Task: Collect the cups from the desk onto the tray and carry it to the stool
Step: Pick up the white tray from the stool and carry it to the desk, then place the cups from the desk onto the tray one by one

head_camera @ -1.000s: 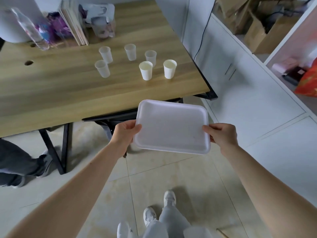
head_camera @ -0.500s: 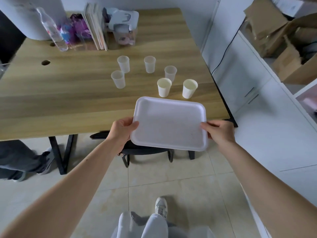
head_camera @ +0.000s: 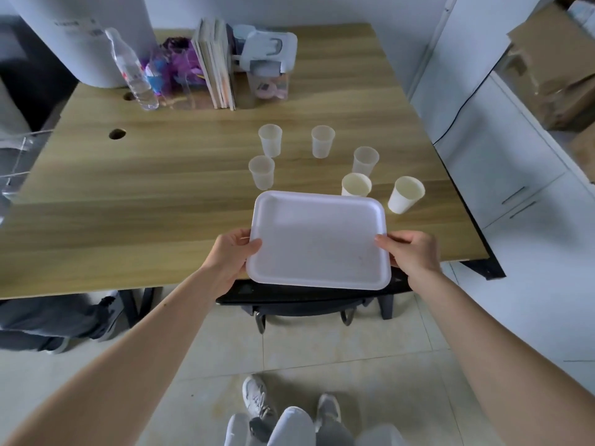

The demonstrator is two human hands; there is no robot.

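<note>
I hold an empty white foam tray (head_camera: 317, 241) over the near edge of the wooden desk (head_camera: 145, 201). My left hand (head_camera: 232, 257) grips its left rim and my right hand (head_camera: 410, 252) grips its right rim. Several cups stand upright on the desk just beyond the tray: translucent plastic ones (head_camera: 269, 140) (head_camera: 322, 141) (head_camera: 261, 172) (head_camera: 364, 160) and two white paper ones (head_camera: 355, 185) (head_camera: 405, 194). The tray's far edge hides the base of one plastic cup and one paper cup.
A dark stool or chair seat (head_camera: 306, 296) sits under the desk edge below the tray. At the desk's back stand a water bottle (head_camera: 132, 70), books (head_camera: 215, 64) and a clear container (head_camera: 269, 67). White cabinets (head_camera: 502, 162) are at right, and a person's legs (head_camera: 48, 320) at left.
I have stepped toward the desk. The tray, held in both hands, moved forward from over the floor to over the desk's near edge, close to the cups.
</note>
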